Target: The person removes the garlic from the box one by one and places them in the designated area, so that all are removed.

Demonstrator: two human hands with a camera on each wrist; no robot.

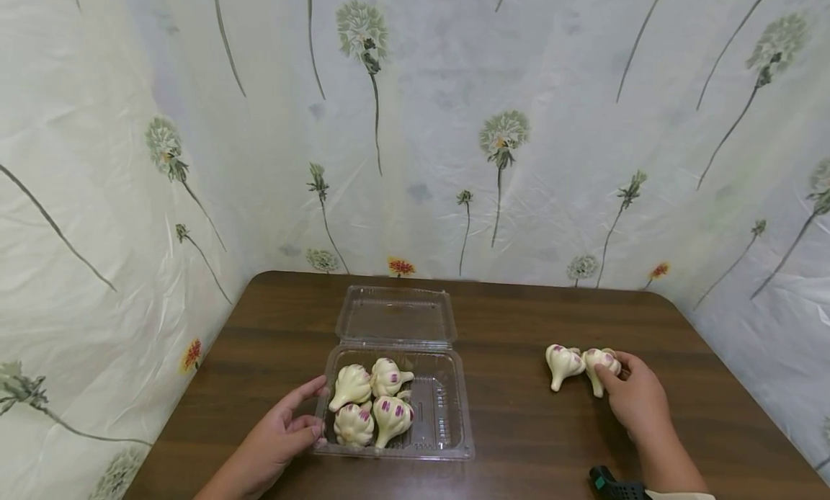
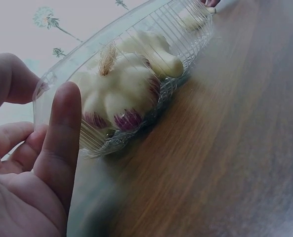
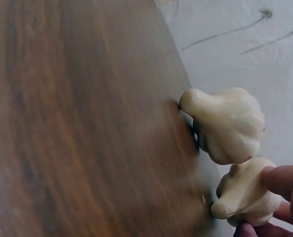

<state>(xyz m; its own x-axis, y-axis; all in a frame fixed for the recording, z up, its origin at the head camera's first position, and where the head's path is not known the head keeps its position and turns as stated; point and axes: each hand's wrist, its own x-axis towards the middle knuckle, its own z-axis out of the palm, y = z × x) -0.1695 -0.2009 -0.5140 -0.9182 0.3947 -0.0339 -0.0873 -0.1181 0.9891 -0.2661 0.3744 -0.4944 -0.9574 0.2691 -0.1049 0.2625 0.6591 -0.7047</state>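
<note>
A clear plastic clamshell box (image 1: 433,454) stands with its lid (image 1: 397,316) folded back. Several garlic bulbs (image 1: 353,385) with purple streaks fill its left side. My left hand (image 1: 275,435) is at the box's left wall, thumb and index finger spread along it; the left wrist view has the thumb (image 2: 62,128) against the clear plastic. On the right, thumb and fingers of my right hand (image 1: 638,395) pinch a garlic bulb (image 3: 252,190). Just left of that one, a second garlic bulb (image 1: 563,363) lies on the table, right beside it.
The brown wooden table (image 1: 506,413) has rounded far corners. A pale curtain (image 1: 428,125) printed with dandelions hangs behind it and along both sides. A dark band (image 1: 616,483) circles my right wrist. Bare tabletop lies between the box and the two bulbs.
</note>
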